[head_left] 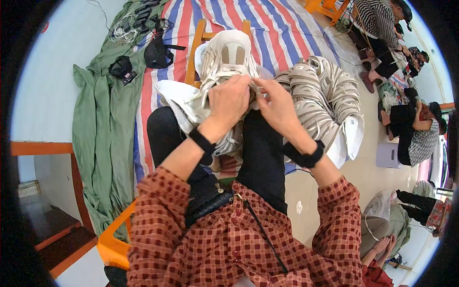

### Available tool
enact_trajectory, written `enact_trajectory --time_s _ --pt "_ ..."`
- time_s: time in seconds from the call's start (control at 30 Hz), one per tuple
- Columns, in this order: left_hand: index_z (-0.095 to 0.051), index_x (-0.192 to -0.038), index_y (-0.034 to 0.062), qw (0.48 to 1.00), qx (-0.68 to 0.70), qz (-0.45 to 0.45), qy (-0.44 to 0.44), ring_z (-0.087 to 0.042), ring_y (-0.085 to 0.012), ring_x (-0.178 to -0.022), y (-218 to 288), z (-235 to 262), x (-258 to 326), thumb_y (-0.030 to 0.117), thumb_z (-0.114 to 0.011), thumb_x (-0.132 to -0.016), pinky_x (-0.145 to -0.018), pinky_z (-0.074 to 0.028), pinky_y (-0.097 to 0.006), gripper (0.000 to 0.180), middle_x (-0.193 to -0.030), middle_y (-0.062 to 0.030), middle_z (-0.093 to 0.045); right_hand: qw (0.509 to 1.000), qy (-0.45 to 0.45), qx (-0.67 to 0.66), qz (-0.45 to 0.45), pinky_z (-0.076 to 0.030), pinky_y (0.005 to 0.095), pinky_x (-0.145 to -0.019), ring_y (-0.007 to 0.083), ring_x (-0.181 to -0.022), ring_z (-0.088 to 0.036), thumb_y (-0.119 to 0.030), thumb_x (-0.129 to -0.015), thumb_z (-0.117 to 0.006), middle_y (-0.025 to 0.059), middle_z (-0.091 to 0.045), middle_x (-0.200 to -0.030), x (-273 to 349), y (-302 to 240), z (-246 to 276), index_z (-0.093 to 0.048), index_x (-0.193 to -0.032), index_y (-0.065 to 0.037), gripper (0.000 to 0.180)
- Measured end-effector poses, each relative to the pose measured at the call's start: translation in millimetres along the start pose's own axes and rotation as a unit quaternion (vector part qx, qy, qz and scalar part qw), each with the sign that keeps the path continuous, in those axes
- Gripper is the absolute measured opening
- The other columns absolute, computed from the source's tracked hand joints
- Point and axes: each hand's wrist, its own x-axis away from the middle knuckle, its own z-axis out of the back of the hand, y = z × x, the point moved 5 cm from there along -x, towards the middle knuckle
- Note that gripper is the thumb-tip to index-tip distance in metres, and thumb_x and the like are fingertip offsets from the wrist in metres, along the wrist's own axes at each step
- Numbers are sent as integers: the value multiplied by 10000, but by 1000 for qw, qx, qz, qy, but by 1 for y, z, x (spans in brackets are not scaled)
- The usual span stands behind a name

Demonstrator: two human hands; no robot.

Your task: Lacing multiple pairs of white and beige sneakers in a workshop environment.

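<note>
Risk noted: the cream shoe upper sits propped on the lap with loose straps trailing, and a slack pinch could let it slide toward the floor or snag a strap. The left hand is curled shut on the upper's near edge; the right hand pinches the same edge beside it. A stack of similar uppers lies just right, over the striped tarp.

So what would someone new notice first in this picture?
Both hands, left hand and right hand, meet at the centre on a cream shoe upper over the lap. A heap of similar uppers lies just right, with a red, white and blue striped tarp behind.
</note>
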Motion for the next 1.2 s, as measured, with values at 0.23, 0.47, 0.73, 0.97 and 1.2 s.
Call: enact_trajectory --time_s 0.23,0.47,0.73,0.97,1.2 --pt "-528 -786 100 874 346 -79 -333 -582 -267 -607 122 93 92 130 -615 -753 -484 -458 -382 98 -737 -75 -543 990 -104 -57 76 -496 361 -770 299 -962 -581 -3 -766 -629 128 -609 -1085 66 -44 27 -589 -1143 -78 386" --pt "-588 -781 61 894 372 19 -249 -597 -209 -759 105 105 42 16 -627 -728 -651 -475 -316 80 -856 -82 -599 981 -114 -151 51 -505 334 -648 280 -717 -625 -69 -753 -557 126 -631 -891 83 -25 27 -607 -976 -16 234" --pt "-565 -726 11 550 696 214 -407 -655 -237 -815 17 124 32 54 -520 -816 -698 -501 -301 110 -915 -153 -665 850 274 -311 -326 -357 217 -526 65 -555 -417 -222 -931 -493 -30 -476 -651 256 165 231 -590 -1057 -12 264" --pt "-580 -842 44 987 62 123 -88 -619 -257 -731 -34 59 -1 206 -596 -810 -632 -466 -377 166 -781 -107 -616 870 -137 -144 -452 -475 232 -627 107 -668 -579 -120 -885 -542 80 -655 -923 265 118 162 -549 -1146 30 302" --pt "-584 -802 73 983 -16 180 -37 -588 -308 -759 -64 19 -14 218 -653 -747 -650 -440 -427 170 -818 -112 -605 927 -105 -204 -298 -452 225 -591 96 -638 -564 -51 -882 -533 30 -602 -884 142 64 73 -606 -1057 -9 195"
